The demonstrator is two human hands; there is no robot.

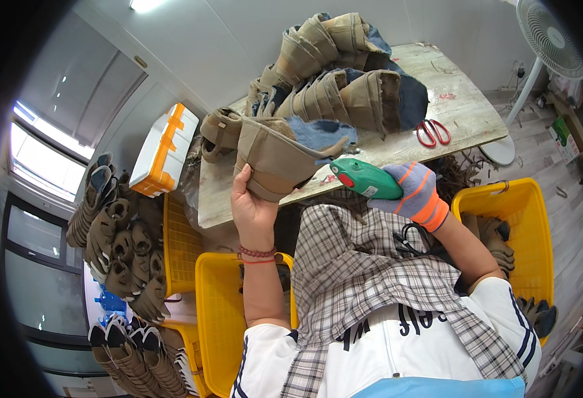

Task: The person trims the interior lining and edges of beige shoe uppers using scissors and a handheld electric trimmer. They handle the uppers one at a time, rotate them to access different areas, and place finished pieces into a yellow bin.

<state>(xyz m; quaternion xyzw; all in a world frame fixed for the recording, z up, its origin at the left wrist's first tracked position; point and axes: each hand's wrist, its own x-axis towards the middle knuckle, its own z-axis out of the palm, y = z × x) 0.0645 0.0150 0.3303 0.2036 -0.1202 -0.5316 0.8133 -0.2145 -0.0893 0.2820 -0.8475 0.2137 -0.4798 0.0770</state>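
Note:
My bare left hand (254, 211) grips a brown shoe upper (271, 156) by its lower edge, with its fuzzy blue lining turned up. In my right hand (416, 192), in a grey and orange striped glove, is a green handheld electric cutter (367, 179) with a red button. The cutter's tip is close to the upper's right edge; whether they touch I cannot tell. Behind them, nested rows of brown uppers (344, 99) lie on the worktable (464, 99). A separate rounded upper (221, 129) sits just left of the held one.
Red-handled scissors (433, 133) lie on the table's right. Yellow crates stand at left (215, 318) and right (530, 219), the right one with uppers inside. More uppers (129, 245) are piled far left, near a white and orange box (165, 151). A fan (551, 36) stands back right.

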